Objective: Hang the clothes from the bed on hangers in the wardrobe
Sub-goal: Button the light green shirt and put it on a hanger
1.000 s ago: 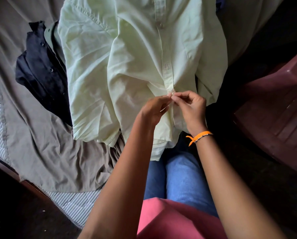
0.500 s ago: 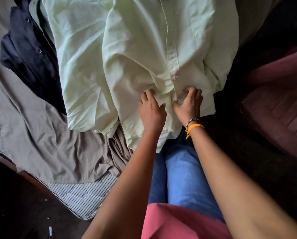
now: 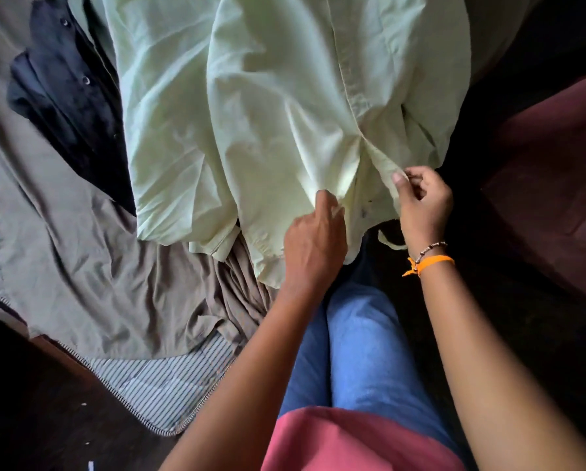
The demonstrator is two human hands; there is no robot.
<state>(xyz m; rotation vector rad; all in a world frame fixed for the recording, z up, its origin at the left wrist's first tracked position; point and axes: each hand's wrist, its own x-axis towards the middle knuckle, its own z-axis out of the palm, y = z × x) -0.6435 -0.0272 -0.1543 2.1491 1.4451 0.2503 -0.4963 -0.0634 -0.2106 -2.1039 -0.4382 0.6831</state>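
Note:
A pale green button-up shirt (image 3: 251, 113) lies spread over the bed, its front placket running down toward me. My left hand (image 3: 313, 239) pinches the left front panel near the hem. My right hand (image 3: 420, 202), with an orange band at the wrist, pinches the right front edge of the placket. The two lower front edges are pulled a little apart. A black shirt (image 3: 64, 90) lies on the bed to the left, partly under the green one. No hanger or wardrobe is in view.
A brown sheet (image 3: 81, 266) covers a striped mattress (image 3: 162, 385) whose corner points at me. A dark red plastic chair (image 3: 550, 185) stands at the right. My knees in blue jeans (image 3: 359, 351) are against the bed edge. The floor is dark.
My hands left the button higher on the placket, pressed on the shirt's lower front, and now each pinches a front edge near the hem, spread apart. The camera has tilted slightly.

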